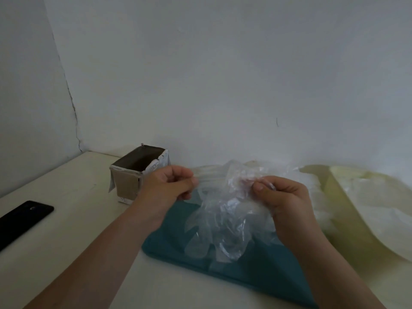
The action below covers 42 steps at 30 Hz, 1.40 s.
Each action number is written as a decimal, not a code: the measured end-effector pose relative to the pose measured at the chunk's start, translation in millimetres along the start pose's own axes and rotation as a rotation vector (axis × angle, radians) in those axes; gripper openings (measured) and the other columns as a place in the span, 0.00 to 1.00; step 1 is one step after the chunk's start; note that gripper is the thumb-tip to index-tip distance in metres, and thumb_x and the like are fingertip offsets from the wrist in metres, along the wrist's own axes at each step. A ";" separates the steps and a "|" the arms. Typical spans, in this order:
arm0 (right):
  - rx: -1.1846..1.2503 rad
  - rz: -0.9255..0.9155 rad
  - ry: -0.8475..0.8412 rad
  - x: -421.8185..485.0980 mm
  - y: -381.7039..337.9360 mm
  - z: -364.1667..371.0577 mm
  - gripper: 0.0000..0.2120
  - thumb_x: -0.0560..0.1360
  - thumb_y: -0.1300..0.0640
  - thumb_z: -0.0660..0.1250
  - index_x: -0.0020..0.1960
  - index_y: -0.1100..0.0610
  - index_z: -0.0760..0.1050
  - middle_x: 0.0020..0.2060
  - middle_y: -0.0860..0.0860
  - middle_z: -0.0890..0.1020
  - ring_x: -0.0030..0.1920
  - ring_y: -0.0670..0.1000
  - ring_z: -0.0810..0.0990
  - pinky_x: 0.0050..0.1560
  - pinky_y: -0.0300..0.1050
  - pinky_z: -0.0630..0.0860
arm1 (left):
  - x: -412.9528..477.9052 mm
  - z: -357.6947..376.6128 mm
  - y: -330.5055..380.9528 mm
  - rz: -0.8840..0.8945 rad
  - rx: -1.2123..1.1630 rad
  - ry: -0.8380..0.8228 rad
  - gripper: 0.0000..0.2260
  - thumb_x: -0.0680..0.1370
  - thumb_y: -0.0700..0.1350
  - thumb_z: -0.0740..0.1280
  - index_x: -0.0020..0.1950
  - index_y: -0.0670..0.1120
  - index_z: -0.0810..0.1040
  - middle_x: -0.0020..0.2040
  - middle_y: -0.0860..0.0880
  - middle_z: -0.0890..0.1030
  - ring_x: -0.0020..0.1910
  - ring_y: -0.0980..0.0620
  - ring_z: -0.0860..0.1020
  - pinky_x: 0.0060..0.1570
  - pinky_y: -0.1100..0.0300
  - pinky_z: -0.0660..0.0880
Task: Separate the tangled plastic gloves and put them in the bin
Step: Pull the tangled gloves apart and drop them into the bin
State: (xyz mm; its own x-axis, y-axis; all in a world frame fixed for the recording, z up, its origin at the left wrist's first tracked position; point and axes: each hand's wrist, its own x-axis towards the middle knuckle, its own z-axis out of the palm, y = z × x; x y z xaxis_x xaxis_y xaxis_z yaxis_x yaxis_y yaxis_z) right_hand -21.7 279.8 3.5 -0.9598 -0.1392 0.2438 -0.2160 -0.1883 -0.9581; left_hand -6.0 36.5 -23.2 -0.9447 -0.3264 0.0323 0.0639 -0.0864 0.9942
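Grip: left hand (171, 184), fingers curled, pinching a thin edge of clear film at the left side of the glove bundle. Right hand (283, 199), thumb and fingers closed on a crumpled fold at the bundle's upper right.

Item 1: tangled plastic gloves (223, 219), transparent, held in the air between both hands; several glove fingers hang down over the teal cloth.

Item 2: bin (126, 186), small open-topped cardboard box, far left of the hands, standing on the table against the wall.

Item 3: teal cloth (256, 264), flat on the table, under the gloves.

Item 4: table (66, 253), pale surface.

Item 5: black phone (22, 217), near left edge.

Item 6: yellowish plastic sheet (347, 210), crumpled, right side.
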 end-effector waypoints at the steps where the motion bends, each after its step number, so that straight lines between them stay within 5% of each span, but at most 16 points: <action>1: 0.016 0.000 0.006 1.4 0.0 -1.7 0.13 0.74 0.72 0.69 0.40 0.59 0.88 0.39 0.61 0.87 0.40 0.56 0.86 0.40 0.45 0.82 | 2.8 -3.2 -3.0 -0.018 0.016 0.032 0.05 0.75 0.36 0.77 0.50 0.42 0.85 0.40 0.46 0.85 0.40 0.48 0.82 0.48 0.52 0.81; 6: 0.060 0.001 -0.042 4.8 -4.3 -9.8 0.07 0.68 0.67 0.70 0.36 0.60 0.86 0.36 0.60 0.85 0.40 0.58 0.84 0.43 0.45 0.82 | 6.9 -7.4 -9.1 0.104 0.348 0.211 0.06 0.77 0.41 0.77 0.49 0.52 0.85 0.47 0.53 0.87 0.50 0.53 0.84 0.52 0.60 0.80; 9: 0.032 0.023 -0.185 1.9 -9.1 -10.3 0.04 0.66 0.64 0.71 0.35 0.61 0.85 0.34 0.59 0.84 0.35 0.56 0.83 0.37 0.43 0.80 | 1.6 0.9 5.3 0.096 0.201 -0.045 0.18 0.71 0.59 0.80 0.58 0.55 0.84 0.54 0.56 0.87 0.55 0.57 0.84 0.56 0.61 0.79; 11: -0.018 0.023 -0.259 1.3 -7.1 -8.9 0.02 0.66 0.65 0.73 0.36 0.63 0.84 0.33 0.59 0.84 0.34 0.54 0.83 0.37 0.41 0.79 | -1.0 4.4 11.2 0.026 0.142 -0.263 0.23 0.71 0.64 0.78 0.62 0.55 0.84 0.59 0.54 0.86 0.61 0.52 0.84 0.61 0.54 0.80; 14: -0.101 0.015 -0.298 0.9 -1.1 -5.2 0.05 0.67 0.65 0.75 0.39 0.68 0.83 0.33 0.60 0.83 0.36 0.55 0.81 0.39 0.43 0.78 | -10.9 6.1 10.0 -0.009 0.140 -0.472 0.24 0.72 0.54 0.77 0.67 0.49 0.82 0.58 0.50 0.87 0.60 0.48 0.84 0.58 0.54 0.81; 19: -0.153 0.035 -0.308 -2.9 4.9 1.3 0.01 0.73 0.69 0.73 0.43 0.67 0.84 0.38 0.69 0.82 0.39 0.58 0.81 0.45 0.52 0.78 | -26.4 8.8 16.5 0.001 0.109 -0.566 0.20 0.74 0.46 0.75 0.66 0.46 0.83 0.60 0.44 0.86 0.62 0.40 0.83 0.65 0.43 0.79; 24: -0.154 0.024 -0.304 -7.0 -0.3 8.5 0.08 0.73 0.68 0.73 0.36 0.61 0.84 0.32 0.59 0.81 0.35 0.53 0.79 0.39 0.43 0.77 | -31.3 17.2 17.8 0.031 0.248 -0.422 0.06 0.81 0.44 0.73 0.56 0.50 0.88 0.53 0.42 0.88 0.57 0.34 0.84 0.60 0.35 0.80; 26: -0.185 -0.001 -0.291 -7.6 -2.0 6.4 0.12 0.75 0.71 0.70 0.35 0.62 0.83 0.31 0.59 0.81 0.33 0.53 0.79 0.38 0.42 0.77 | -29.2 17.2 19.1 0.024 0.251 -0.337 0.08 0.83 0.45 0.70 0.53 0.52 0.89 0.50 0.43 0.88 0.49 0.35 0.83 0.52 0.46 0.85; 28: -0.222 -0.022 -0.277 -7.9 -4.6 1.8 0.12 0.76 0.72 0.69 0.35 0.63 0.83 0.30 0.62 0.80 0.31 0.55 0.77 0.36 0.43 0.76 | -29.7 13.5 26.0 0.010 0.209 -0.251 0.09 0.83 0.45 0.70 0.49 0.51 0.90 0.42 0.49 0.86 0.40 0.46 0.80 0.40 0.60 0.81; 32: -0.304 -0.069 -0.238 -12.6 -18.1 -7.1 0.05 0.72 0.63 0.74 0.38 0.63 0.84 0.34 0.68 0.82 0.30 0.58 0.78 0.36 0.47 0.76 | -28.7 4.7 40.0 0.012 0.108 0.019 0.06 0.81 0.48 0.72 0.46 0.52 0.89 0.40 0.54 0.86 0.43 0.52 0.82 0.43 0.60 0.80; 34: -0.348 -0.105 -0.228 -16.9 -27.4 -11.1 0.07 0.75 0.67 0.74 0.39 0.61 0.84 0.35 0.67 0.83 0.31 0.58 0.79 0.39 0.50 0.77 | -29.7 3.2 46.5 0.039 0.113 0.154 0.04 0.80 0.50 0.73 0.48 0.52 0.88 0.41 0.55 0.86 0.44 0.53 0.82 0.44 0.60 0.77; 37: -0.289 -0.110 -0.383 -29.9 -46.3 -7.3 0.05 0.75 0.70 0.72 0.41 0.65 0.85 0.40 0.68 0.84 0.38 0.60 0.82 0.46 0.56 0.80 | -37.9 13.3 55.9 0.027 0.091 0.114 0.07 0.79 0.48 0.73 0.49 0.46 0.87 0.38 0.49 0.82 0.41 0.50 0.79 0.45 0.56 0.77; 40: -0.323 -0.102 -0.593 -46.6 -59.0 6.6 0.04 0.74 0.63 0.72 0.44 0.62 0.86 0.54 0.55 0.87 0.56 0.51 0.85 0.56 0.45 0.80 | -48.8 29.4 63.2 -0.014 -0.004 0.009 0.07 0.79 0.47 0.73 0.49 0.43 0.87 0.40 0.48 0.85 0.42 0.48 0.83 0.46 0.55 0.80; 42: -0.444 -0.161 -0.579 -48.3 -64.0 9.5 0.03 0.75 0.63 0.73 0.44 0.61 0.85 0.60 0.47 0.85 0.63 0.45 0.82 0.61 0.42 0.78 | -55.3 39.9 66.7 -0.046 -0.008 -0.103 0.08 0.80 0.48 0.72 0.50 0.45 0.87 0.47 0.45 0.88 0.49 0.45 0.86 0.53 0.50 0.82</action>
State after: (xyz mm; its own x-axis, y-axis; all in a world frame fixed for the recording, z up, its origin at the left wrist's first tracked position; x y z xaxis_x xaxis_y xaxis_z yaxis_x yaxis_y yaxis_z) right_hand 40.1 289.3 54.5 -0.6889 -0.6559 0.3086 -0.5154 0.1438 -0.8448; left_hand 37.6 86.4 45.4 -0.9746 -0.2239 -0.0023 0.0222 -0.1067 0.9940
